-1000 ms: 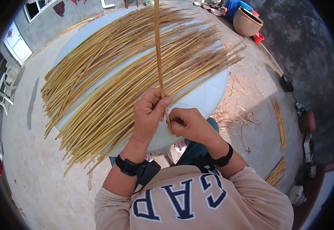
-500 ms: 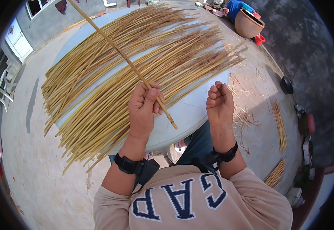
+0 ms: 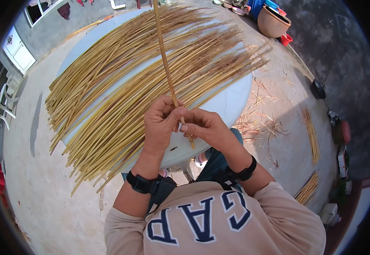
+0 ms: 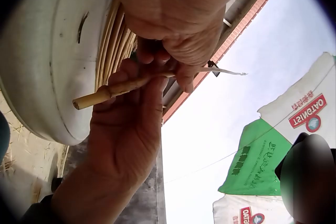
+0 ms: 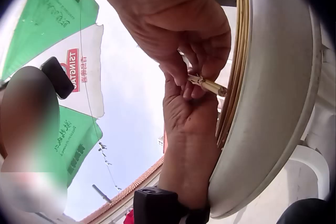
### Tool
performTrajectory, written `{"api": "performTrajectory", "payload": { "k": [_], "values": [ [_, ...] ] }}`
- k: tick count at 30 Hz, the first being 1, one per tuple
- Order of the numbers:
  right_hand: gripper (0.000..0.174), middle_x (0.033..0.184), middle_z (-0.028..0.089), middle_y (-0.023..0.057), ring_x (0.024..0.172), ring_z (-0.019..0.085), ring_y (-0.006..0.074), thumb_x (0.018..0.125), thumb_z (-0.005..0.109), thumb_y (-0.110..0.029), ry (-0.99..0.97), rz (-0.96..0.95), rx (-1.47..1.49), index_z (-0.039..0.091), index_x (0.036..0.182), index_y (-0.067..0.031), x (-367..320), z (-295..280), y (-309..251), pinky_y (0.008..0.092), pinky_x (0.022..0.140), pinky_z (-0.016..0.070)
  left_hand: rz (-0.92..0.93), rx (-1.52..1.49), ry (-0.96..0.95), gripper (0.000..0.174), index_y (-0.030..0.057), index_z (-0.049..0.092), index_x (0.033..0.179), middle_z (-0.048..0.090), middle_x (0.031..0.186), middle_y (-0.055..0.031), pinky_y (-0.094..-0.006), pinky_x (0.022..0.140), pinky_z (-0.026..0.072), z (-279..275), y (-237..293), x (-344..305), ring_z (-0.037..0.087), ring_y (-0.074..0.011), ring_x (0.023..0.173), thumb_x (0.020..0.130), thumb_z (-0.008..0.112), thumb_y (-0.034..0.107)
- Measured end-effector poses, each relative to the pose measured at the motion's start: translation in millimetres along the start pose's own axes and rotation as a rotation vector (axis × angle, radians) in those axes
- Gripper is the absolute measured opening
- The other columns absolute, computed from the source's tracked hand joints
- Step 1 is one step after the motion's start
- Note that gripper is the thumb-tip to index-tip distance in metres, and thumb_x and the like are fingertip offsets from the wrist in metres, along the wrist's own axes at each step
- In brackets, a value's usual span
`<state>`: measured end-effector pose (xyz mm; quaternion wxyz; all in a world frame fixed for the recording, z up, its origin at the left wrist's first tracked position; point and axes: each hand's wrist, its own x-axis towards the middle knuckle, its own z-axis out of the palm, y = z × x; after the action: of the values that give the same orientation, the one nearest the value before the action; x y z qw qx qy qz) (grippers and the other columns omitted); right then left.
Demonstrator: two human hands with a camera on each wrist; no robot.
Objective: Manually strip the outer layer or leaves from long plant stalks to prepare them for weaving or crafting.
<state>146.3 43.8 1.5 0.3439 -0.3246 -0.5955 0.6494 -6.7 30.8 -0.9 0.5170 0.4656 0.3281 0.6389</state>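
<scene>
In the head view the left hand [image 3: 161, 123] pinches a long tan stalk [image 3: 164, 57] that rises past the top of the frame. Right beside it, the right hand [image 3: 206, 127] has thumb and fingers round the same stalk near its lower end. The cut end [image 4: 92, 99] sticks out beyond the fingers in the left wrist view, and a thin pale strip [image 4: 226, 70] extends on the other side. The right wrist view shows the stalk end [image 5: 212, 86] between the hands. Many stalks with brown feathery tops [image 3: 121, 102] lie in two groups behind the hands.
The stalks rest on a round pale table [image 3: 227, 104]. A small dark scrap [image 3: 173, 148] lies near its front edge. On the ground at right are scattered peelings [image 3: 259, 123] and two small bundles [image 3: 311, 136]. A clay pot [image 3: 273, 23] stands at the back right.
Half a second ago the right hand was away to the right; now it is back on the stalk beside the left. The stalk has swung from leaning left to nearly upright. A dark scrap now shows on the table.
</scene>
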Motion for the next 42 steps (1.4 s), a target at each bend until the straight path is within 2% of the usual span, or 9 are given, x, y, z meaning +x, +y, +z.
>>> {"api": "performTrajectory", "payload": {
  "k": [5, 8, 10, 14, 19, 23, 25, 34, 42],
  "values": [
    [0.016, 0.076, 0.059, 0.0031, 0.067, 0.052, 0.0062, 0.085, 0.060, -0.013, 0.058, -0.077, -0.013, 0.056, 0.094, 0.0003, -2.6, 0.3, -8.1, 0.0201, 0.057, 0.0424, 0.121, 0.095, 0.044, 0.019, 0.0019, 0.057, 0.097, 0.060, 0.076, -0.0033, -0.0174, 0.050, 0.0381, 3.7, -1.5, 0.7, 0.046, -0.0034, 0.057, 0.082, 0.063, 0.012],
    [0.013, 0.078, 0.060, 0.0044, 0.069, 0.054, 0.0079, 0.086, 0.057, -0.012, 0.190, -0.232, 0.074, 0.056, 0.093, 0.0000, -0.2, -7.8, -16.1, 0.0211, 0.058, 0.0436, 0.055, 0.047, 0.018, 0.021, 0.0018, 0.058, 0.099, 0.060, 0.080, -0.0043, -0.0181, 0.054, 0.0399, 4.2, -0.5, 3.8, 0.047, -0.0040, 0.060, 0.084, 0.062, 0.015],
    [0.012, 0.082, 0.061, 0.0057, 0.072, 0.055, 0.0105, 0.087, 0.054, -0.011, 0.284, -0.307, 0.129, 0.056, 0.092, -0.0004, 0.0, -15.8, -21.7, 0.0228, 0.061, 0.0451, -0.100, 0.113, -0.163, 0.020, 0.0015, 0.057, 0.098, 0.059, 0.078, -0.0023, -0.0167, 0.052, 0.0386, 1.3, -3.3, 3.0, 0.048, -0.0047, 0.061, 0.086, 0.058, 0.018],
    [0.012, 0.084, 0.061, 0.0066, 0.071, 0.055, 0.0111, 0.087, 0.053, -0.011, 0.259, -0.337, 0.144, 0.056, 0.092, -0.0002, 0.7, -21.9, -20.0, 0.0229, 0.062, 0.0453, -0.088, 0.178, -0.288, 0.019, 0.0014, 0.058, 0.098, 0.059, 0.077, -0.0027, -0.0167, 0.050, 0.0380, 7.4, -2.0, 0.0, 0.048, -0.0042, 0.059, 0.087, 0.056, 0.017],
    [0.012, 0.085, 0.061, 0.0074, 0.072, 0.055, 0.0117, 0.087, 0.053, -0.009, 0.237, -0.331, 0.227, 0.057, 0.093, 0.0001, 1.6, -23.1, -14.9, 0.0231, 0.063, 0.0454, -0.307, 0.163, -0.334, 0.019, 0.0004, 0.058, 0.097, 0.060, 0.073, -0.0033, -0.0169, 0.046, 0.0367, 5.3, -0.6, 2.0, 0.046, -0.0033, 0.053, 0.083, 0.060, 0.014],
    [0.014, 0.084, 0.061, 0.0062, 0.071, 0.055, 0.0111, 0.088, 0.053, -0.010, 0.196, -0.316, 0.221, 0.058, 0.096, -0.0001, 1.8, -20.8, -17.9, 0.0232, 0.063, 0.0454, -0.331, 0.264, -0.372, 0.018, 0.0007, 0.058, 0.095, 0.060, 0.071, -0.0036, -0.0167, 0.044, 0.0351, 3.4, 3.0, 2.4, 0.045, -0.0034, 0.052, 0.082, 0.061, 0.013],
    [0.016, 0.083, 0.061, 0.0044, 0.069, 0.054, 0.0088, 0.087, 0.055, -0.012, 0.326, -0.336, 0.047, 0.059, 0.097, -0.0001, 2.4, -15.9, -17.3, 0.0219, 0.060, 0.0451, -0.245, 0.222, -0.235, 0.014, 0.0018, 0.057, 0.089, 0.058, 0.067, -0.0032, -0.0162, 0.041, 0.0322, 2.9, -2.0, 1.0, 0.044, -0.0032, 0.049, 0.082, 0.062, 0.014],
    [0.015, 0.073, 0.059, 0.0009, 0.062, 0.052, 0.0043, 0.082, 0.060, -0.009, 0.259, -0.130, -0.151, 0.059, 0.092, 0.0011, -5.5, -10.6, -20.3, 0.0179, 0.055, 0.0422, -0.039, 0.334, -0.132, 0.015, 0.0028, 0.053, 0.078, 0.053, 0.059, 0.0001, -0.0173, 0.042, 0.0297, 8.9, -2.8, 0.2, 0.041, -0.0020, 0.050, 0.080, 0.065, 0.012],
    [0.011, 0.066, 0.055, 0.0002, 0.058, 0.046, 0.0021, 0.077, 0.062, -0.006, 0.318, -0.262, -0.322, 0.059, 0.084, 0.0023, -1.6, -13.1, -8.8, 0.0187, 0.052, 0.0388, 0.116, 0.604, -0.098, 0.016, 0.0002, 0.054, 0.076, 0.051, 0.057, 0.0004, -0.0199, 0.046, 0.0332, 9.1, -7.5, -1.8, 0.041, -0.0043, 0.052, 0.080, 0.065, 0.010]
  ]
}}
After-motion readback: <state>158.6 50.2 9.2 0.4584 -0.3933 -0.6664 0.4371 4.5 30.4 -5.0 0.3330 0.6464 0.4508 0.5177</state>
